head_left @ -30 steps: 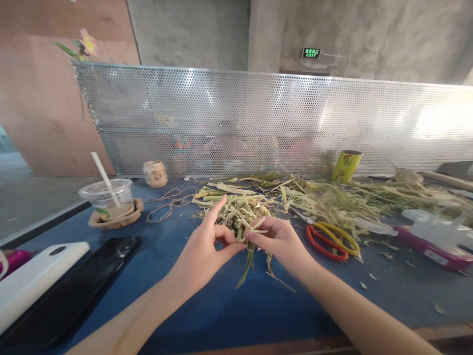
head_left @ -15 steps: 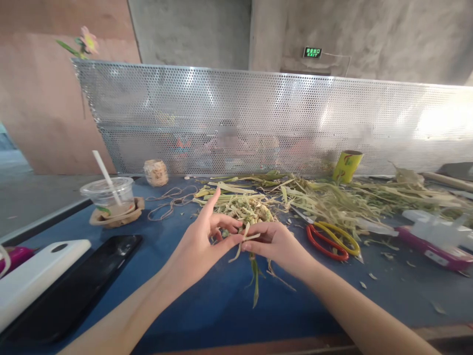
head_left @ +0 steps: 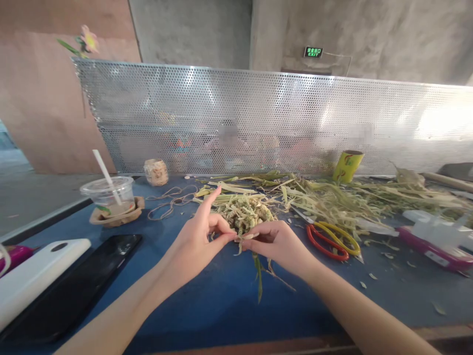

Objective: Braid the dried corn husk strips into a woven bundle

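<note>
A tangled bundle of dried plant strips (head_left: 246,211) lies at the middle of the blue table (head_left: 207,315). At its near edge, my left hand (head_left: 201,236) pinches a pale strip between thumb and forefinger, another finger pointing up. My right hand (head_left: 279,244) pinches the same small area from the right, closed on a pale strip (head_left: 242,241). The fingertips of both hands almost meet. A green leaf (head_left: 259,281) hangs below them toward me.
Scissors (head_left: 334,241) with red and yellow handles lie right of my hands, before a heap of dry leaves (head_left: 325,199). Leftward are a lidded cup (head_left: 113,197), twine (head_left: 172,202), a black phone (head_left: 74,286) and a white device (head_left: 40,276). A perforated metal screen (head_left: 258,118) stands behind.
Both hands stay close together, with my left fingers shifted slightly left and closed in a tighter pinch. The pale strip between them has changed angle, and the hanging leaf has swung slightly right.
</note>
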Demonstrator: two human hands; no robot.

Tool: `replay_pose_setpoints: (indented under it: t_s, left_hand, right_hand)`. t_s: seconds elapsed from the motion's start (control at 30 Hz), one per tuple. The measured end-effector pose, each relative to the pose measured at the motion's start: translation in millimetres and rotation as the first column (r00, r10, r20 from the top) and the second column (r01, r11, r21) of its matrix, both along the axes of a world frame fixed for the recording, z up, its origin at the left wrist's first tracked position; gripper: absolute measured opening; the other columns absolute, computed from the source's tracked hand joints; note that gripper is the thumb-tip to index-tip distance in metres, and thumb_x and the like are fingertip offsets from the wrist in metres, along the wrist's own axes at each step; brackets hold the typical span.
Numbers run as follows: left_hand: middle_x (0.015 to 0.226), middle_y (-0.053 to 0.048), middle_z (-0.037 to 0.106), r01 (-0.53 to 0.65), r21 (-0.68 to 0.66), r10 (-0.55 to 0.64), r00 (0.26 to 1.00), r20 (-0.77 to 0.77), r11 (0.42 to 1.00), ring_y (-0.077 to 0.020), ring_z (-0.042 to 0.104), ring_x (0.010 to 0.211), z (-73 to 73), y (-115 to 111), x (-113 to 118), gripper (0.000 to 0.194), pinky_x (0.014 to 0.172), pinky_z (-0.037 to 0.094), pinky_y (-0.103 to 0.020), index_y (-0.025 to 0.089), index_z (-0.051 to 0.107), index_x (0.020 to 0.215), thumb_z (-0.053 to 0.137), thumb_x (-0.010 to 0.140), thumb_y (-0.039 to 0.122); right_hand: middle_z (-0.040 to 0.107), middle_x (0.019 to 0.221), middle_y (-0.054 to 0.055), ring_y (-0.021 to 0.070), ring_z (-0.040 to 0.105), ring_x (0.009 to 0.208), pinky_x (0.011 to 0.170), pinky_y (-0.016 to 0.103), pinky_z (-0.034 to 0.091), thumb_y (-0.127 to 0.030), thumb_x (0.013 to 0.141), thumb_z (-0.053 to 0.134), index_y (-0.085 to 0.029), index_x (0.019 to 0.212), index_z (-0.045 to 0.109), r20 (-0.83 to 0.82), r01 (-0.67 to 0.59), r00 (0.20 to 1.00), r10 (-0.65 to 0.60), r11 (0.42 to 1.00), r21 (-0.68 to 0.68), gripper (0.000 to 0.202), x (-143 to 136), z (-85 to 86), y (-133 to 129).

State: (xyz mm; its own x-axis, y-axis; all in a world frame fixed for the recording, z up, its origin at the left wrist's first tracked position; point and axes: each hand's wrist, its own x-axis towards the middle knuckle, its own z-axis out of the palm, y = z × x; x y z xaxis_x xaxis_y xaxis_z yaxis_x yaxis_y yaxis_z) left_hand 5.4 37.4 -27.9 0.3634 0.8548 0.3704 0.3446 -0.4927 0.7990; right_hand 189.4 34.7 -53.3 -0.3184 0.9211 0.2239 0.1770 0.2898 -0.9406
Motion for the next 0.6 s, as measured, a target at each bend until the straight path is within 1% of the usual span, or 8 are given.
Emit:
replay_pose_setpoints:
  t_s: [0.1, 0.17, 0.2, 0.27, 0.33, 0.4, 0.5, 0.6]
  left_hand:
    - [0.076, 0.0, 0.062, 0.03, -0.058, -0.029, 1.0, 0.007, 0.998, -0.0161, 0.059, 0.068, 0.8, 2, -1, 0.073, 0.069, 0.048, -0.032, 0.024, 0.013, 0.14, 0.054, 0.08, 0.028]
    - [0.087, -0.004, 0.063, 0.069, -0.075, -0.068, 0.997, 0.02, 0.995, -0.0172, 0.059, 0.074, -0.8, 2, -1, 0.074, 0.069, 0.049, -0.032, 0.025, 0.013, 0.14, 0.055, 0.079, 0.029]
    - [0.092, -0.005, 0.062, 0.094, -0.084, -0.091, 0.995, 0.041, 0.992, -0.0182, 0.059, 0.078, -2.1, 2, 0, 0.077, 0.069, 0.049, -0.032, 0.025, 0.011, 0.14, 0.056, 0.078, 0.029]
    - [0.098, -0.007, 0.06, 0.138, -0.112, -0.126, 0.986, 0.112, 0.984, -0.02, 0.059, 0.085, -4.7, 1, 2, 0.086, 0.067, 0.05, -0.031, 0.027, 0.006, 0.141, 0.061, 0.075, 0.029]
    - [0.097, -0.007, 0.061, 0.156, -0.16, -0.126, 0.975, 0.184, 0.975, -0.0201, 0.059, 0.082, -6.1, 0, 6, 0.092, 0.06, 0.05, -0.029, 0.027, 0.004, 0.141, 0.065, 0.072, 0.029]
    - [0.089, -0.006, 0.063, 0.139, -0.2, -0.091, 0.969, 0.23, 0.97, -0.0174, 0.059, 0.071, -5.5, -2, 9, 0.093, 0.052, 0.047, -0.026, 0.026, 0.004, 0.142, 0.065, 0.072, 0.029]
    - [0.081, -0.003, 0.065, 0.103, -0.231, -0.044, 0.968, 0.248, 0.968, -0.0123, 0.053, 0.056, -3.4, -3, 11, 0.094, 0.047, 0.043, -0.024, 0.024, 0.001, 0.142, 0.065, 0.072, 0.028]
    - [0.078, -0.002, 0.063, 0.105, -0.248, -0.052, 0.976, 0.211, 0.963, -0.0129, 0.053, 0.058, -5.4, -2, 10, 0.096, 0.049, 0.043, -0.025, 0.023, 0.001, 0.142, 0.065, 0.071, 0.028]
  right_hand:
    - [0.056, 0.056, -0.001, 0.0107, 0.048, 0.053, 0.052, 0.023, 0.039, -0.037, 0.079, 0.055, -0.017, 0.065, 0.066, 0.114, 0.016, 0.993, -0.03, 0.993, 0.118, 0.027, 3, 1.9, 1]
    - [0.044, 0.049, -0.003, 0.0091, 0.039, 0.048, 0.047, 0.022, 0.032, -0.039, 0.084, 0.046, -0.017, 0.058, 0.06, 0.209, 0.023, 0.975, -0.069, 0.977, 0.214, 0.037, 3, 3.4, 1]
    - [0.04, 0.049, -0.003, 0.0089, 0.037, 0.047, 0.047, 0.022, 0.031, -0.038, 0.086, 0.043, -0.017, 0.056, 0.057, 0.248, 0.021, 0.965, -0.087, 0.966, 0.257, 0.039, 3, 4.0, 0]
    - [0.041, 0.05, -0.003, 0.0092, 0.038, 0.049, 0.048, 0.022, 0.032, -0.035, 0.087, 0.041, -0.017, 0.054, 0.053, 0.306, 0.011, 0.944, -0.122, 0.94, 0.34, 0.04, 2, 4.8, -2]
    - [0.047, 0.054, -0.001, 0.0102, 0.044, 0.052, 0.052, 0.021, 0.035, -0.032, 0.089, 0.039, -0.017, 0.056, 0.053, 0.35, -0.011, 0.924, -0.154, 0.905, 0.426, 0.038, 1, 4.8, -3]
    - [0.054, 0.059, 0.001, 0.0114, 0.049, 0.057, 0.056, 0.021, 0.038, -0.03, 0.09, 0.038, -0.017, 0.061, 0.055, 0.387, -0.044, 0.903, -0.188, 0.855, 0.516, 0.035, 2, 4.2, -3]
    - [0.056, 0.061, 0.003, 0.013, 0.051, 0.059, 0.058, 0.023, 0.038, -0.027, 0.091, 0.037, -0.017, 0.064, 0.056, 0.452, -0.082, 0.838, -0.306, 0.748, 0.659, 0.034, 4, 2.9, -3]
    - [0.058, 0.061, 0.004, 0.0143, 0.052, 0.06, 0.06, 0.025, 0.038, -0.025, 0.091, 0.036, -0.016, 0.067, 0.057, 0.507, -0.153, 0.758, -0.411, 0.643, 0.75, 0.033, 6, 1.9, -4]
